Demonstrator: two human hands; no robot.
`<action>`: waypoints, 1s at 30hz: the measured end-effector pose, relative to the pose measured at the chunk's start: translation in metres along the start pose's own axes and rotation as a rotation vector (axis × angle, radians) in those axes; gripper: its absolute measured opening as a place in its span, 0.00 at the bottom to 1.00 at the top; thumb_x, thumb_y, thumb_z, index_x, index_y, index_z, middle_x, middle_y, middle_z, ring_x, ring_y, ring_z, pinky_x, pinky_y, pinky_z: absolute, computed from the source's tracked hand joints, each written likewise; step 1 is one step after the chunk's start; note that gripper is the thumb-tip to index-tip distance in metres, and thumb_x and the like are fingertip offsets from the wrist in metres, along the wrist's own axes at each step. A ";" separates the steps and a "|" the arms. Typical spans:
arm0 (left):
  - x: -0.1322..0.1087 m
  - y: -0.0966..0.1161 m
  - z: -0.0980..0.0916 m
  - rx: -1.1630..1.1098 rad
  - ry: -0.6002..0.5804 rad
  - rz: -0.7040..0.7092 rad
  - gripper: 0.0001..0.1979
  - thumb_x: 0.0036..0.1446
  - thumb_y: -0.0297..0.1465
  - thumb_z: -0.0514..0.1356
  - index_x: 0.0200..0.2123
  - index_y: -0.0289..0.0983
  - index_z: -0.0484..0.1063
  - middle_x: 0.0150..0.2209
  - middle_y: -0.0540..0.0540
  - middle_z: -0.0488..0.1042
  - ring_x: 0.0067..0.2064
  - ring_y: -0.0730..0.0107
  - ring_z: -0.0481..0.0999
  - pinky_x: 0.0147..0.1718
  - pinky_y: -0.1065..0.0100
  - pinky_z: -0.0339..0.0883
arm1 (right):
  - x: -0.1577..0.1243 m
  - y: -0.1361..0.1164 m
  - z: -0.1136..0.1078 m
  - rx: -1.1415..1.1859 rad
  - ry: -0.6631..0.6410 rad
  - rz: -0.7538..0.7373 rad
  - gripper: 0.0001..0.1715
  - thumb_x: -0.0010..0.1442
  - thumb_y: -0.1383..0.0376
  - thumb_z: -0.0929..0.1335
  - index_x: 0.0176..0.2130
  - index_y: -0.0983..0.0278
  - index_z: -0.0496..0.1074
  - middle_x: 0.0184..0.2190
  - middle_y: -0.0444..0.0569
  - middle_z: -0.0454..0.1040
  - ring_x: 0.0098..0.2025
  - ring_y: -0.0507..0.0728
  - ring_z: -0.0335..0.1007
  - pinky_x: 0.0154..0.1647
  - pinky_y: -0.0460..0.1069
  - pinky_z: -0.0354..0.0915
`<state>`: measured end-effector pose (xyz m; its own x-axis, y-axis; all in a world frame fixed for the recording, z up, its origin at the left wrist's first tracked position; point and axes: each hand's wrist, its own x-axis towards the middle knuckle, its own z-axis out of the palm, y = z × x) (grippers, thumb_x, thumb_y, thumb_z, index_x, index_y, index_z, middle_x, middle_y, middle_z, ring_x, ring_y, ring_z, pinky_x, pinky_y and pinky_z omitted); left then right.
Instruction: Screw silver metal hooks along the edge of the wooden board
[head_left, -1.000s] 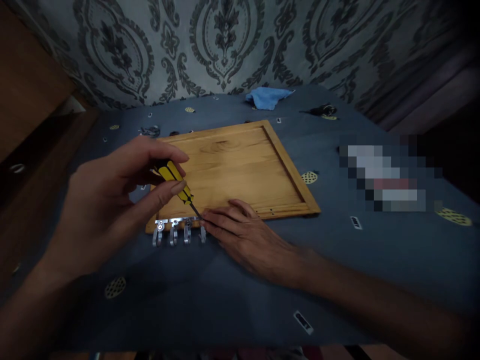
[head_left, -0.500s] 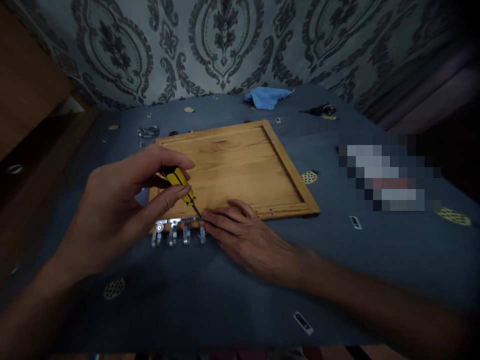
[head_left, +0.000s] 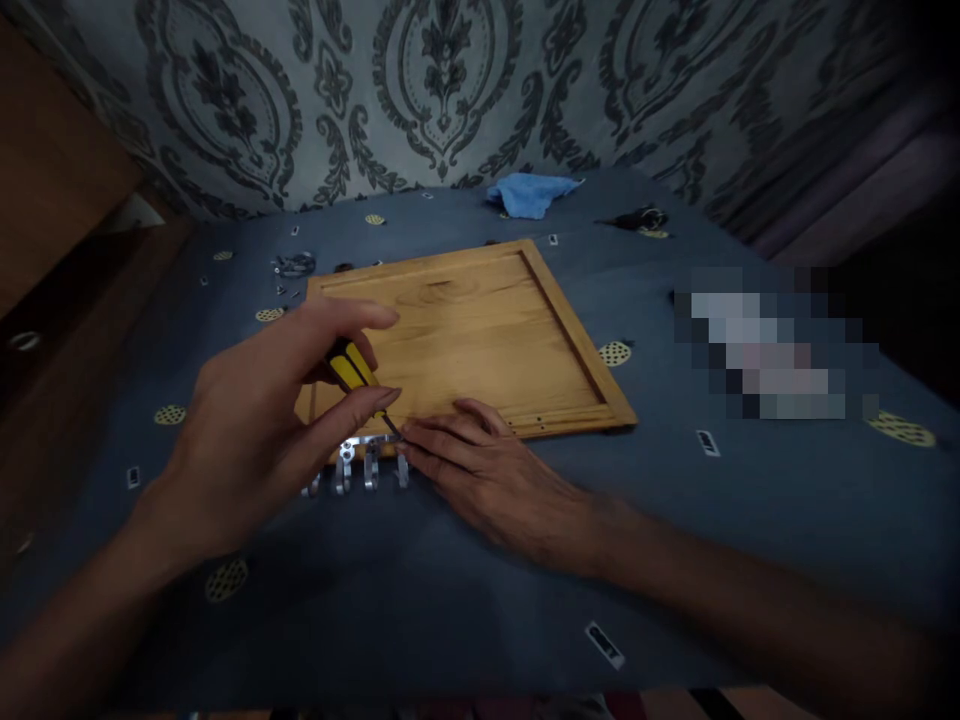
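My left hand (head_left: 259, 420) holds a small screwdriver (head_left: 352, 370) with a yellow and black handle between thumb and fingers; its shaft slants down to the right. The screwdriver's tip meets the metal hook rail (head_left: 371, 442), beside the fingertips of my right hand (head_left: 495, 480). That hand is closed at the rail's right end, its other fingers resting on the wooden board (head_left: 480, 330). Several silver hooks hang from the rail along the board's near edge. The leftmost hooks are partly behind my left hand. What exactly sits under the right fingertips is hidden.
A patterned blue cloth (head_left: 420, 600) covers the surface. Behind the board lie a blue rag (head_left: 531, 195), a dark tangled item (head_left: 641, 218) and some small metal pieces (head_left: 294, 263). A blurred-out object (head_left: 772, 345) is at the right. Wooden furniture (head_left: 60, 160) stands at the left.
My left hand has shifted slightly right and its grip has turned on the screwdriver handle, covering more of the left hooks. My right hand stays in place.
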<state>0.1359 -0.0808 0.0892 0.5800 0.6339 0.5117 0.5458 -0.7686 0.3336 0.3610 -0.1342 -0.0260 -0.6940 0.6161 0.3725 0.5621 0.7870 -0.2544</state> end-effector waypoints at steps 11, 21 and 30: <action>0.000 0.003 0.000 -0.135 0.006 -0.095 0.14 0.64 0.30 0.66 0.52 0.39 0.74 0.44 0.51 0.80 0.42 0.75 0.82 0.44 0.77 0.76 | 0.001 -0.001 -0.002 0.006 -0.007 0.008 0.23 0.74 0.70 0.62 0.65 0.68 0.68 0.63 0.57 0.74 0.66 0.62 0.64 0.70 0.65 0.54; 0.000 0.009 -0.004 -0.019 -0.008 -0.019 0.11 0.66 0.33 0.64 0.51 0.39 0.76 0.43 0.50 0.81 0.38 0.74 0.80 0.39 0.74 0.75 | 0.001 -0.001 -0.001 0.012 -0.019 0.014 0.24 0.72 0.70 0.63 0.65 0.67 0.68 0.63 0.57 0.74 0.66 0.62 0.65 0.69 0.66 0.56; 0.000 0.004 -0.002 0.022 -0.017 0.001 0.12 0.67 0.33 0.63 0.52 0.37 0.75 0.43 0.51 0.81 0.39 0.75 0.82 0.41 0.76 0.75 | 0.001 0.000 0.000 0.021 0.004 0.004 0.24 0.72 0.70 0.63 0.64 0.67 0.69 0.62 0.57 0.75 0.66 0.62 0.65 0.69 0.66 0.56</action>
<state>0.1369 -0.0844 0.0917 0.5907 0.6345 0.4985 0.5583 -0.7674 0.3152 0.3606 -0.1336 -0.0263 -0.6903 0.6189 0.3748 0.5552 0.7852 -0.2742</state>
